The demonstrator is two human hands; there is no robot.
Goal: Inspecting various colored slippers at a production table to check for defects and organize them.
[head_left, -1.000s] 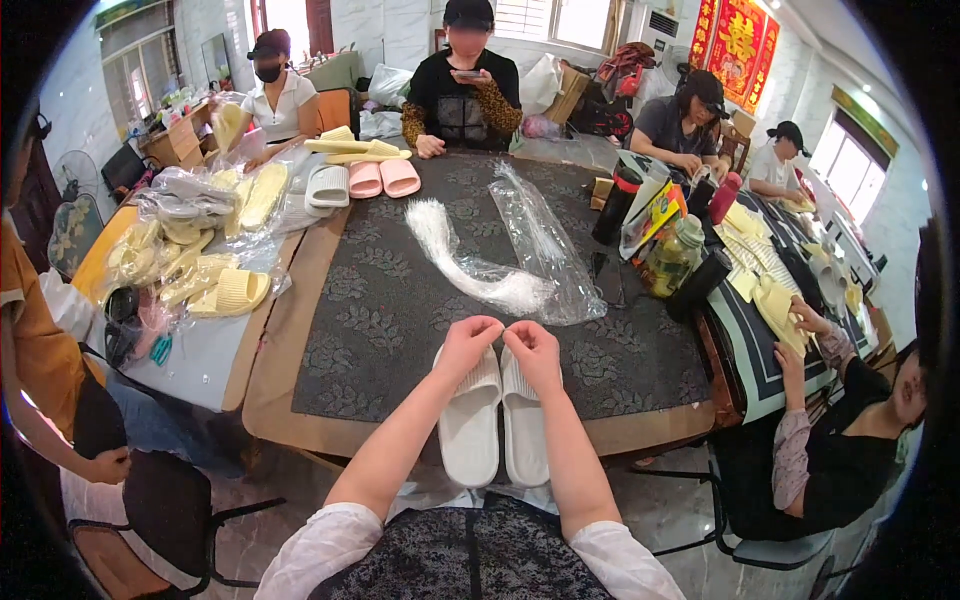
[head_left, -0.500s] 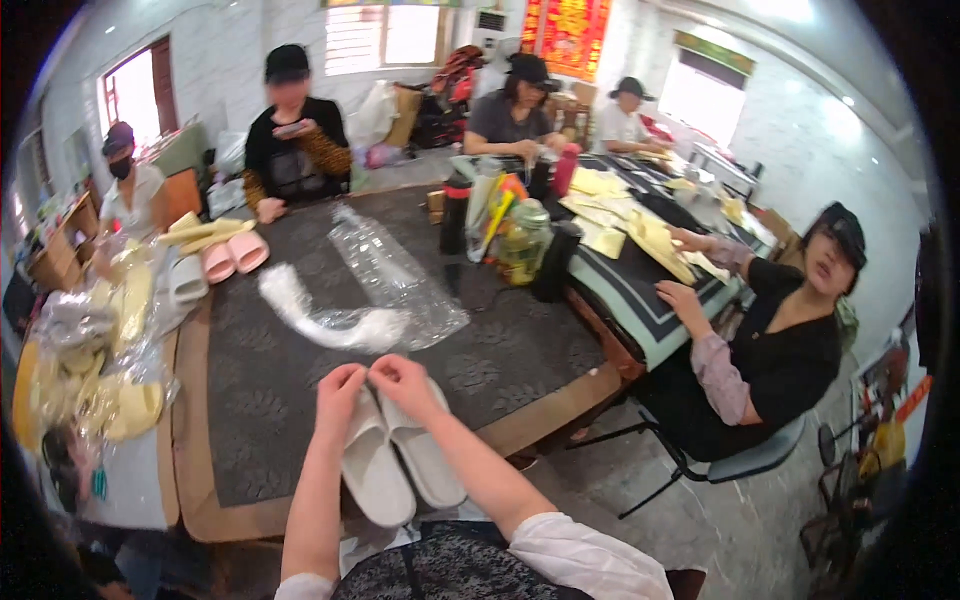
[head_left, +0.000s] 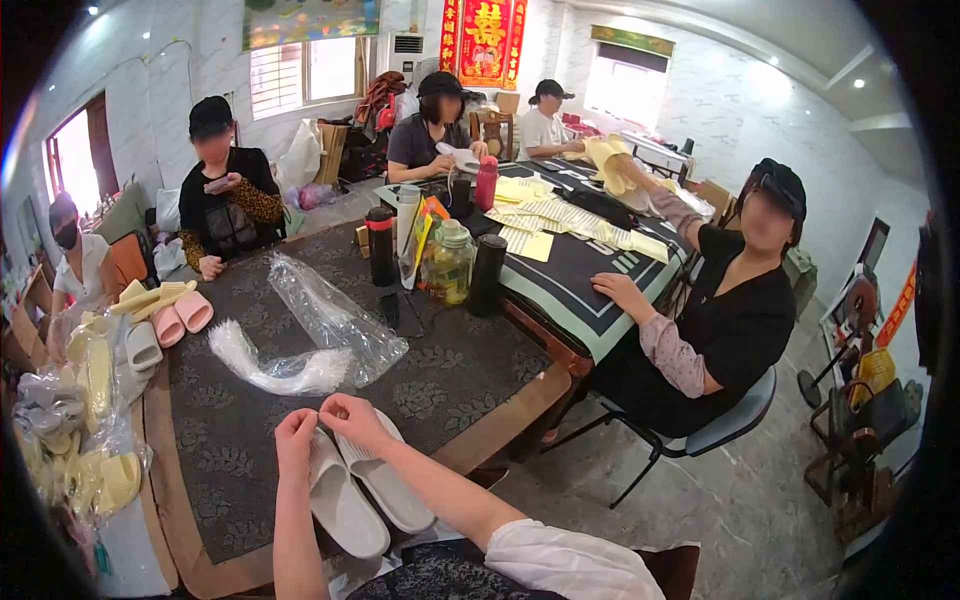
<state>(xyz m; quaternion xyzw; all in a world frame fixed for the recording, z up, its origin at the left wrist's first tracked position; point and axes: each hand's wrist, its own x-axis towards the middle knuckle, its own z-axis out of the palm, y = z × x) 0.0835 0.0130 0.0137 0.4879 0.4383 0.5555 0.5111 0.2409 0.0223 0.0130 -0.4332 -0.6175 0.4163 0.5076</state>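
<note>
The left hand [head_left: 296,432] and right hand [head_left: 347,415] are pinched together over the toe ends of a pair of white moulded foam slippers [head_left: 362,487], laid side by side beneath them on the dark patterned desk [head_left: 455,375], not yet bagged, clear plastic bags [head_left: 335,320] lying just beyond.
</note>
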